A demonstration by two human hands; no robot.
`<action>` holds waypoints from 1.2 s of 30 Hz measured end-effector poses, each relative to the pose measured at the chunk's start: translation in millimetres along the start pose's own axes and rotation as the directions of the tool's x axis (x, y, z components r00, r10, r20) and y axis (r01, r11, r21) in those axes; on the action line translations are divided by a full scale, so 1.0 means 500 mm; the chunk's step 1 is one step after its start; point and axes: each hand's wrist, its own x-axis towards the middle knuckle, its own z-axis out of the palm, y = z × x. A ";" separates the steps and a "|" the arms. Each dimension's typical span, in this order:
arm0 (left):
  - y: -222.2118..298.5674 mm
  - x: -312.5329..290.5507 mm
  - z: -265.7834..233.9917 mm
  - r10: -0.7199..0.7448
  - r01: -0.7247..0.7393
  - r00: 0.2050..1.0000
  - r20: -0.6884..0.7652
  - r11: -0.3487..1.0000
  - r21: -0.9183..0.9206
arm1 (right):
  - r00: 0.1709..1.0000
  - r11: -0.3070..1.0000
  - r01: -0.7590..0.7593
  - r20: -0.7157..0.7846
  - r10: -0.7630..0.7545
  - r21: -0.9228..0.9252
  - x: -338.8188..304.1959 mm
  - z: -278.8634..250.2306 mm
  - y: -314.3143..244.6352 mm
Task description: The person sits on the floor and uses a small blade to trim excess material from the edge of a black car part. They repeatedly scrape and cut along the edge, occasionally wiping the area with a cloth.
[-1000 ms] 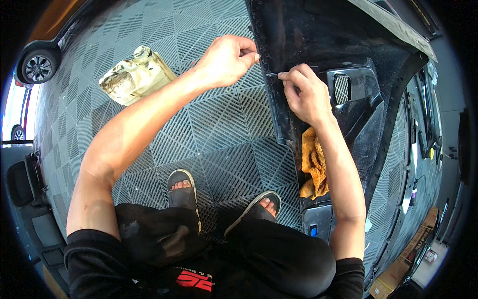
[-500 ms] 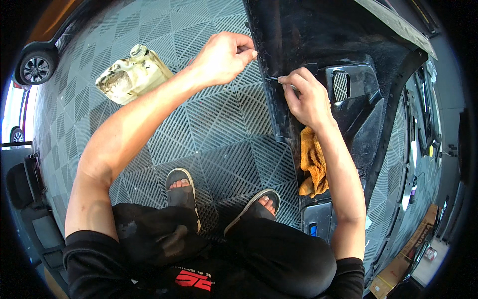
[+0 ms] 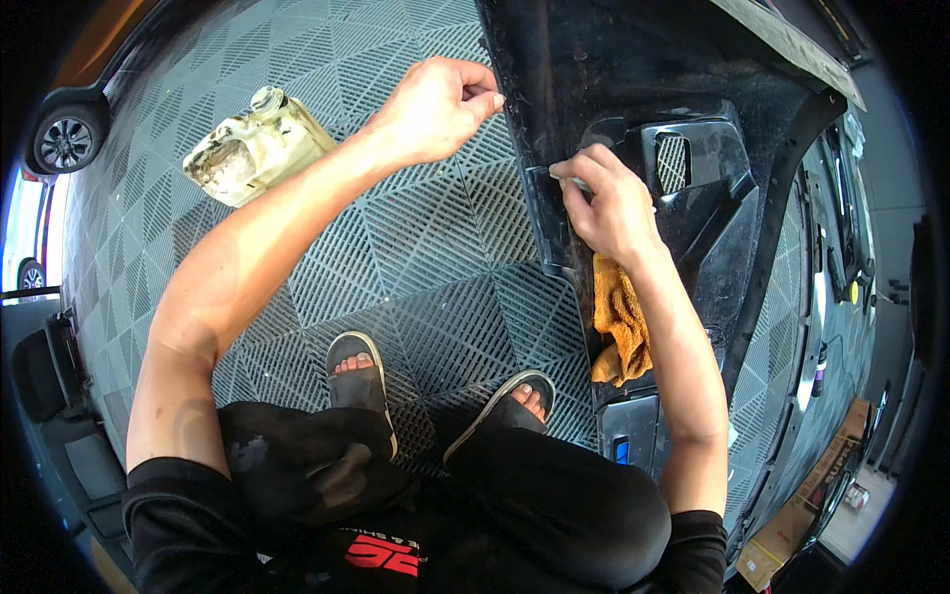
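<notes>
A large black moulded car panel [image 3: 554,59] lies on the right, with a grille-like vent opening in it. At its left edge my left hand [image 3: 435,107] is closed in a pinch, thumb and forefinger at the rim; anything between them is too small to tell. My right hand [image 3: 609,203] is closed as well, fingertips pinched just inside that same edge, lower down. A small pale bit shows at those fingertips, its kind unclear. Under my right wrist, an orange-brown cloth [image 3: 618,327] rests crumpled on the panel.
A dirty, cream plastic jug [image 3: 259,148] lies on the grey tiled floor [image 3: 396,257] beyond my left forearm. My sandalled feet stand near the panel's lower end. A cardboard box [image 3: 821,485] is at the far right; car wheels [image 3: 69,142] appear at the left.
My right hand has shifted slightly down and left along the panel edge. My left hand stays pinched and has moved a little left. The whole view has shifted slightly.
</notes>
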 end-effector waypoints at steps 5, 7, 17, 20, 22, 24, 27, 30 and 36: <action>0.002 -0.001 -0.002 0.025 -0.025 1.000 0.012 1.000 0.006 | 0.997 0.998 -0.050 0.060 0.052 -0.025 -0.040 -0.004 -0.002; -0.001 0.000 -0.002 0.005 -0.005 1.000 0.013 1.000 0.000 | 0.995 0.998 -0.057 0.075 0.058 -0.020 -0.056 -0.002 -0.004; -0.020 0.001 0.008 0.109 -0.110 0.991 -0.071 0.994 -0.006 | 0.993 0.995 -0.079 0.091 0.073 0.064 -0.082 -0.004 -0.006; -0.007 -0.001 0.009 0.109 -0.110 0.991 -0.079 0.994 -0.017 | 0.996 0.992 -0.089 0.021 0.087 0.092 -0.058 -0.002 -0.004; -0.008 -0.001 0.011 0.112 -0.112 0.990 -0.090 0.994 0.001 | 0.997 0.993 -0.080 0.000 0.080 0.083 -0.043 0.001 0.000; -0.010 -0.001 0.011 0.113 -0.112 0.989 -0.096 0.994 0.008 | 0.997 0.992 -0.078 -0.021 0.080 0.095 -0.032 0.005 0.000; -0.013 -0.001 0.011 0.113 -0.114 0.989 -0.092 0.993 -0.009 | 0.996 0.994 -0.089 -0.023 0.090 0.066 -0.030 0.008 -0.004; -0.013 0.000 0.013 0.111 -0.113 0.990 -0.087 0.993 -0.025 | 0.996 0.995 -0.091 0.016 0.090 0.037 -0.039 0.007 -0.003; -0.020 0.002 0.011 0.129 -0.127 0.987 -0.100 0.992 0.019 | 0.993 0.995 -0.096 0.063 0.097 -0.022 -0.065 0.006 -0.008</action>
